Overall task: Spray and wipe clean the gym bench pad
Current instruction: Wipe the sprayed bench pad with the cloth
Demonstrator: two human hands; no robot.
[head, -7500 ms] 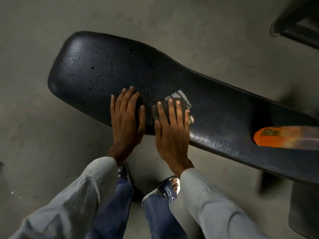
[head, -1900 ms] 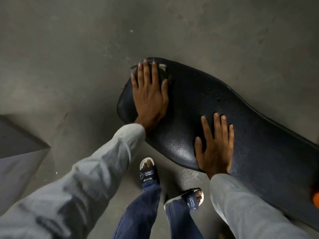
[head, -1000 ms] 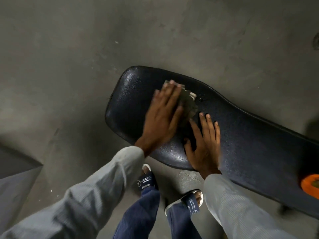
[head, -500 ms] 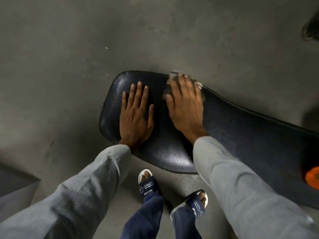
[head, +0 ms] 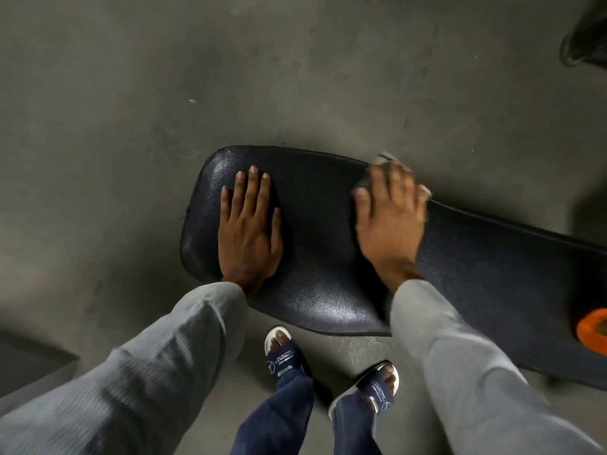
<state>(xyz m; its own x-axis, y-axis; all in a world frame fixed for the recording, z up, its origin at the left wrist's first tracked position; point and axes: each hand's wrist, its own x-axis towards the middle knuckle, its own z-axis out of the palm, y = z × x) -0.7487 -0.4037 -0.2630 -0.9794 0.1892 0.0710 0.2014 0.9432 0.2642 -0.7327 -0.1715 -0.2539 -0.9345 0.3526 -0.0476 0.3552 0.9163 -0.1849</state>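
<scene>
Closest to you are your two feet in blue sandals [head: 283,353], standing on the gray floor [head: 131,93] just by the near edge of the pad [head: 315,244]. Your blue pants [head: 279,418] show at the bottom, between your two gray sleeves [head: 157,366]. The pad is black and shiny and stretches from its round end on the left off toward the right side. Your left hand [head: 248,224] lies flat on the pad near that round end, palm down, fingers spread a little and holding nothing. Your right hand [head: 391,218] is farther along the pad, close to its far edge. It presses down flat on a cloth [head: 382,159], and only small pale bits of the cloth peek out past your fingertips and at the side of your hand. That hand looks blurry. The two hands are well apart, with bare pad between them. At the right side of the pad, near its near edge, sits something orange [head: 593,326], cut off by the picture, so you cannot tell what it is. In the far right corner a dark thing [head: 588,31] rests on the floor. At the left edge there is a dark flat shape [head: 29,359] low down, too.
</scene>
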